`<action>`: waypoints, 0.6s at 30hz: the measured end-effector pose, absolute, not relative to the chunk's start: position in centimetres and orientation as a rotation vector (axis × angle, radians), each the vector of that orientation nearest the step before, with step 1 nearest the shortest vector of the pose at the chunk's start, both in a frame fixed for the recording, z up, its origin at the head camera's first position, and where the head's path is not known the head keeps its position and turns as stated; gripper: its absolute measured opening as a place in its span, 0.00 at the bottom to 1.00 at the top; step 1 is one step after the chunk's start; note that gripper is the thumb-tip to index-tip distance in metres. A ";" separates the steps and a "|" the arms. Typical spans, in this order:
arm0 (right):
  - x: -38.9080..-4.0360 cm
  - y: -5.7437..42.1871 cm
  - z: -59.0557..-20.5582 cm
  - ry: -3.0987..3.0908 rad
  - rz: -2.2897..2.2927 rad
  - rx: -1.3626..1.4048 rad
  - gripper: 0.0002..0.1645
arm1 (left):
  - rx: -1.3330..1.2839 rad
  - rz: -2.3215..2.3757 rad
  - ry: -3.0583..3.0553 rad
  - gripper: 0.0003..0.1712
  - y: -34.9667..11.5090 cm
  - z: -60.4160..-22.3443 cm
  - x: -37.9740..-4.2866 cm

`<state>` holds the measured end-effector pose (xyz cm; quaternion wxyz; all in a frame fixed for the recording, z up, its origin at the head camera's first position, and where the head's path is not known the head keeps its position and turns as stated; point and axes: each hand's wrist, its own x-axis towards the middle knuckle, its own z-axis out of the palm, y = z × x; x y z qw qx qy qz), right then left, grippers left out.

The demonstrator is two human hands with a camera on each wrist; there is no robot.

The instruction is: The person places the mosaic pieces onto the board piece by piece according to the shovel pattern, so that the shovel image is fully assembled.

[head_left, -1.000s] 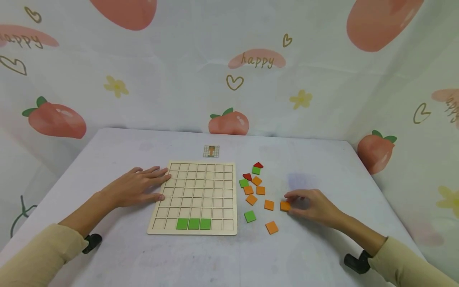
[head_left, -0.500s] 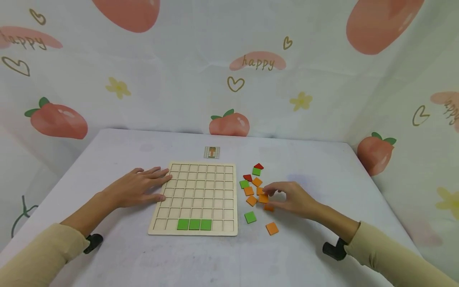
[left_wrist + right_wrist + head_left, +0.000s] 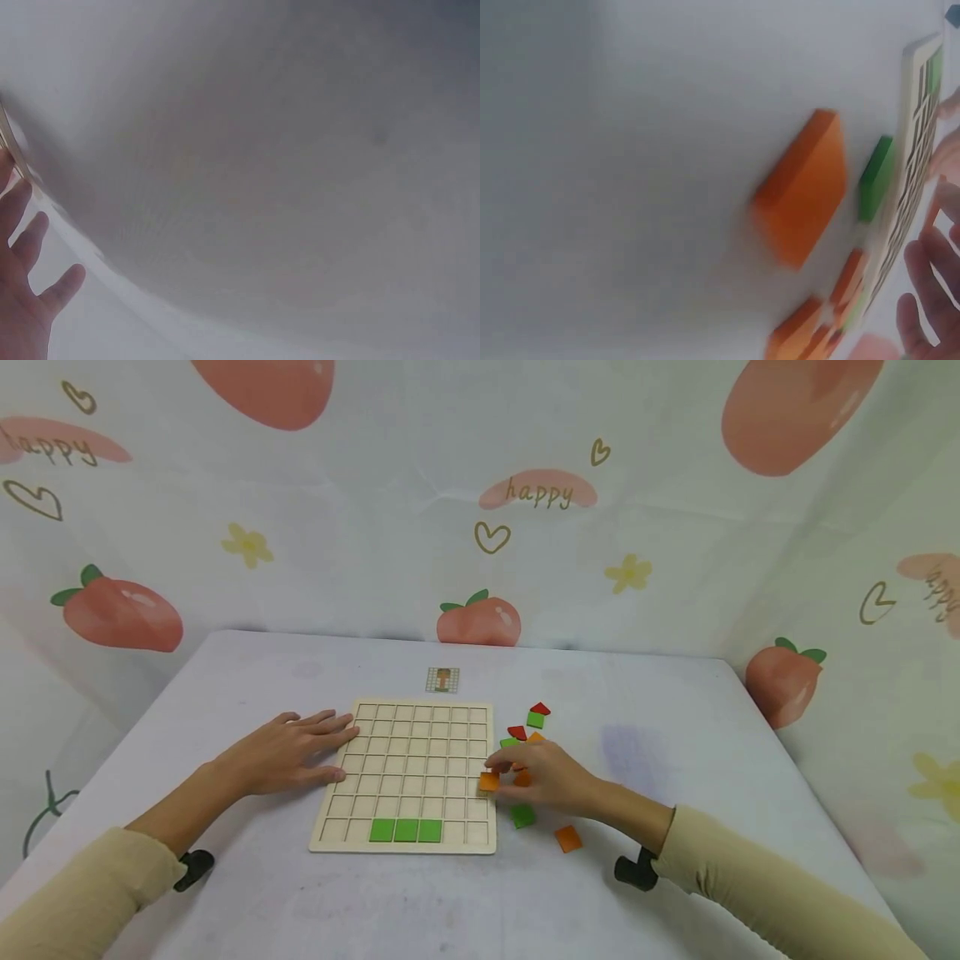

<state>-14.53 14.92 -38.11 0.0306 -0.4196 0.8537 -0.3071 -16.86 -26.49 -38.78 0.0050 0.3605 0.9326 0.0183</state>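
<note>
Left hand point(image 3: 285, 753), fingers spread, touches the left edge of the grid board point(image 3: 412, 764). Three green tiles point(image 3: 406, 831) sit in its nearest row. Over its right border, the right hand point(image 3: 551, 777) pinches an orange tile point(image 3: 489, 782); loose tiles point(image 3: 568, 839) lie on the surface point(image 3: 360, 906) beside.

1. Both arms are clothed in plain khaki cloth: the left sleeve point(image 3: 90, 893) is seen towards the left edge of the white surface point(image 3: 375, 910), the right sleeve point(image 3: 757, 877) towards its right edge.
2. Both sleeves are cut loose and are ended short of the hands; the right one is marked by soft creases near its cuff.
3. Beneath the cuffs, small matt black devices are worn: the left device point(image 3: 193, 869) is shown rounded and stubby, while in the right device point(image 3: 634, 872) a short barrel is joined to an upright part.
4. The left hand point(image 3: 288, 752) and the right hand point(image 3: 555, 777) are left bare.
</note>
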 end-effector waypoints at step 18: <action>-14.5 8.2 -38.3 2.572 -0.718 -1.371 0.17 | 1.103 0.041 2.925 0.40 -26.4 -38.7 -16.8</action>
